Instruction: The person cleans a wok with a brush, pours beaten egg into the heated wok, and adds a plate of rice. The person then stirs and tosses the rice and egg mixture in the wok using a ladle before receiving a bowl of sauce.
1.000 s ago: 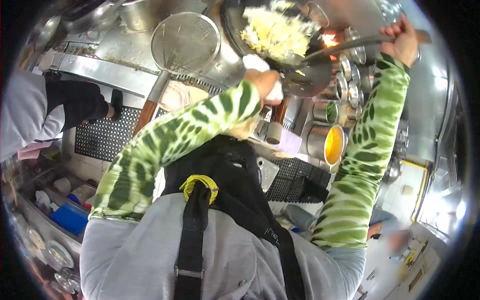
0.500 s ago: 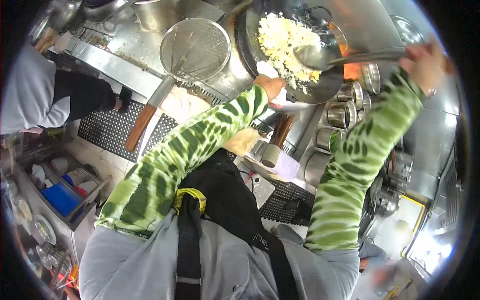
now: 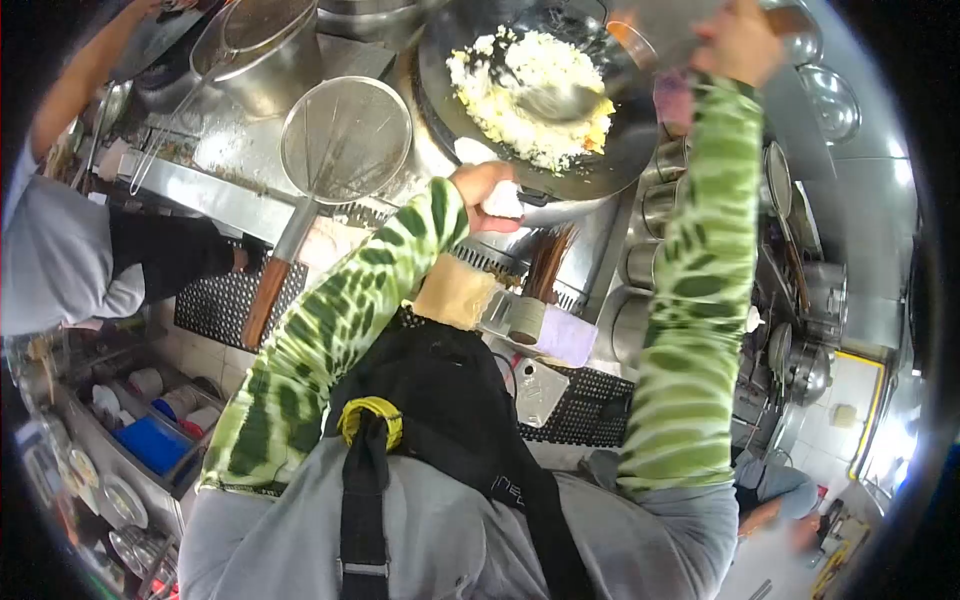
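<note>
A dark wok (image 3: 622, 150) at the top middle holds white rice with yellow and orange bits (image 3: 555, 58). My left hand (image 3: 484, 196) is closed on a folded white cloth (image 3: 503, 200) at the wok's near rim, beside its loop handle. At the upper right my right hand (image 3: 742, 45), blurred by motion, is wrapped round the handle of a ladle (image 3: 562, 102). The ladle's bowl lies in the rice and is smeared by motion; much of its shaft is hard to make out. Its wooden handle end (image 3: 790, 20) sticks out past my right hand.
Left of the wok lies a wire strainer (image 3: 346, 140) with a wooden handle. Behind it stands a steel pot (image 3: 268, 85). Several steel containers (image 3: 660, 205) line the wok's right. A co-worker's arm (image 3: 82, 80) is at left; another person (image 3: 780, 492) is at lower right.
My right hand has moved forward and left, carrying the ladle's bowl further into the rice, which is more spread out. The camera view has shifted. My left hand stays at the rim with the cloth.
</note>
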### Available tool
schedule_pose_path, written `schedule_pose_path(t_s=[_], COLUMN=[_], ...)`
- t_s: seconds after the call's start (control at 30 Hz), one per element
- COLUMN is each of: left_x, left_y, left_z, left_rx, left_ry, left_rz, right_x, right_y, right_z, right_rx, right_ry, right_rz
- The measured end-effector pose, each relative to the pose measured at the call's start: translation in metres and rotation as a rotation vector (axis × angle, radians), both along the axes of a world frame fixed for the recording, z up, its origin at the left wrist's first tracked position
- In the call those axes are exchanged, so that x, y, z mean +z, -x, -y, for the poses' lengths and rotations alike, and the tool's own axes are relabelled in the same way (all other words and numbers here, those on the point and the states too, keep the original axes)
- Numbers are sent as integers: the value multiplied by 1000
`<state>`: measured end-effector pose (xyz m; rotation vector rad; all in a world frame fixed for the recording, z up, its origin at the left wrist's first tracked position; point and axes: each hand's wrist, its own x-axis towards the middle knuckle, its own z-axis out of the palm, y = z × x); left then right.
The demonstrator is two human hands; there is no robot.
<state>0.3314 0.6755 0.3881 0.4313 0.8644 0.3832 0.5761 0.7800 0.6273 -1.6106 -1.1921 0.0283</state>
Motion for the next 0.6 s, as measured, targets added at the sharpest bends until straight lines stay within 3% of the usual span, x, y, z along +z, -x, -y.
schedule_pose_path(t_s=[0.03, 0.07, 0.1, 0.17, 0.23, 0.33, 0.37, 0.47, 0.5, 0.53, 0.6], left_x=[-24, -63, -104, -17, -27, 0, 17, 38, 36, 17, 7], left_y=[-4, -13, -22, -22, -25, -16, -8, 22, 27, 25, 18], left_z=[-9, -28, -38, -7, -12, 21, 33, 69, 78, 67, 59], left_rx=[-4, -2, 2, 200, 115, 291, 213, 75, -32, -133, -61], left_ry=[-318, -631, -926, 20, 5, -78, 7, -200, -127, -518, -490], left_rz=[3, 8, 13, -115, -57, -104, -275, -66, -4, -115, -142], right_x=[10, 20, 7, -36, -52, -43, -28, 33, 41, 21, -21], right_y=[-20, -41, -43, -58, -81, -59, -44, 3, 17, 32, 44], right_z=[5, 11, -2, -13, -6, 9, 17, 70, 83, 80, 57], right_rx=[-119, -375, -362, -356, -429, -405, -344, -27, 45, 9, -131], right_ry=[125, 83, 61, 64, 18, -33, -61, -234, -273, -242, -201], right_rz=[651, 1292, 1230, 1094, 938, 716, 622, 337, 270, 276, 330])
